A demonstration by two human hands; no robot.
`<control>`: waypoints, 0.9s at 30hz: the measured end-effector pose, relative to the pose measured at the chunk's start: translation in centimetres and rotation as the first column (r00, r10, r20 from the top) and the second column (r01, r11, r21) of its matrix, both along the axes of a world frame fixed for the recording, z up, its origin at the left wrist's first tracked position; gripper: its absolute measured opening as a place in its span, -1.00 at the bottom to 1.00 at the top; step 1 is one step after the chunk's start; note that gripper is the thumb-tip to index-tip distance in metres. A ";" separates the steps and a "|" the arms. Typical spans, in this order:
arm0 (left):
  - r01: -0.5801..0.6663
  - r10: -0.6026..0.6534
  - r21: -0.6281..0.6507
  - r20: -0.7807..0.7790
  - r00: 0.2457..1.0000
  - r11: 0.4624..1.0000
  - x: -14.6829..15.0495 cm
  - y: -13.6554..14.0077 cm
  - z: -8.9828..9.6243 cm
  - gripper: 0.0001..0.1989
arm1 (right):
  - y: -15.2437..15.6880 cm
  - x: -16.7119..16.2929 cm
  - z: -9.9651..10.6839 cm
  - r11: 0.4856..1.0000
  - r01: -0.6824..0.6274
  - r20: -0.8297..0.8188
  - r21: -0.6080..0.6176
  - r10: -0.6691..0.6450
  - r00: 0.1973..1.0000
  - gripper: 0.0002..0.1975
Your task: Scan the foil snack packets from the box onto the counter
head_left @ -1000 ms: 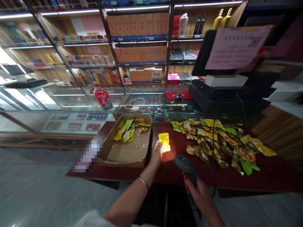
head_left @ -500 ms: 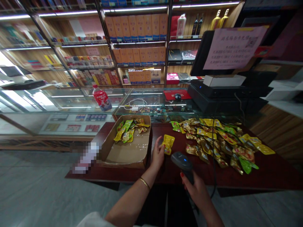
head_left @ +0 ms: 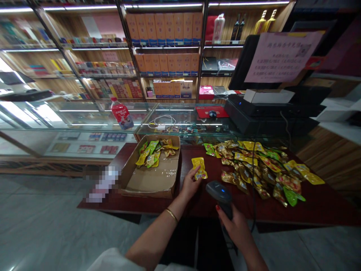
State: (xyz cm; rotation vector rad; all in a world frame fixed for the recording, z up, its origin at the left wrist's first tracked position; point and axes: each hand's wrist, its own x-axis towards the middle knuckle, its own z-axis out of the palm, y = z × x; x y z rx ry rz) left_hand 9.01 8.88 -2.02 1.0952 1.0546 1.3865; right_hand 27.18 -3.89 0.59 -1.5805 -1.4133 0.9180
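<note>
My left hand (head_left: 192, 183) has its fingertips on the lower part of a yellow snack packet (head_left: 199, 168), pinching it near the table's surface. In my right hand (head_left: 234, 222) is a dark handheld barcode scanner (head_left: 219, 192) with a blue light, its head pointing up and left, close to the packet. Left of my left hand stands a shallow cardboard box (head_left: 153, 182) with several green, yellow and gold packets (head_left: 152, 152) at its far end. A loose pile of gold, yellow and green packets (head_left: 254, 165) lies on the right of the dark red table (head_left: 208, 205).
The scanner's cable (head_left: 254, 188) hangs across the pile. Behind the table runs a glass counter (head_left: 183, 131) with a red-labelled bottle (head_left: 122, 114), a white charger (head_left: 160, 127) and a mouse (head_left: 212, 113). A monitor (head_left: 244, 64) with a paper notice stands at the right.
My left hand has turned, its fingers now reaching over the packet's lower part rather than along its left edge. The packet shifted slightly and tilted the other way. The scanner stays nearly in place.
</note>
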 end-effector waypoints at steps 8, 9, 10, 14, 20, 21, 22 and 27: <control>0.021 -0.013 0.054 -0.140 0.990 0.998 0.0 -0.2 -0.8 -0.31 | 0.0 0.0 0.4 0.999 -0.043 0.034 -0.024 0.044 0.998 -0.56; 0.030 -0.022 0.051 -0.160 0.987 0.998 0.0 -0.1 -0.9 -0.31 | 0.0 0.0 0.5 0.999 -0.048 0.036 -0.025 0.049 0.998 -0.56; 0.040 -0.030 0.050 -0.179 0.983 0.998 0.0 0.0 -1.1 -0.33 | 0.1 0.0 0.6 0.998 -0.053 0.037 -0.027 0.054 0.998 -0.56; 0.054 -0.045 0.054 -0.153 0.987 0.997 0.0 0.2 -2.0 -0.34 | 0.1 0.0 0.8 0.997 -0.063 0.036 -0.040 0.064 0.997 -0.56; 0.075 -0.075 0.001 0.024 0.997 0.997 0.3 0.5 -2.7 -0.28 | 0.3 -0.2 0.1 0.999 -0.013 -0.025 -0.032 0.012 1.000 -0.60; 0.074 -0.074 -0.009 0.039 0.996 0.997 0.2 0.5 -2.7 -0.29 | 0.5 -0.1 -0.2 1.000 0.003 -0.049 -0.027 -0.004 0.999 -0.61; 0.071 -0.071 -0.014 0.048 0.996 0.997 0.1 0.5 -2.6 -0.31 | 0.8 -0.1 -0.4 1.000 0.018 -0.077 -0.022 -0.019 0.997 -0.61; 0.075 -0.072 -0.035 0.091 0.993 0.997 -0.1 0.5 -2.1 -0.35 | 3.1 1.0 -1.6 0.999 0.031 -0.272 0.013 -0.026 0.962 -0.62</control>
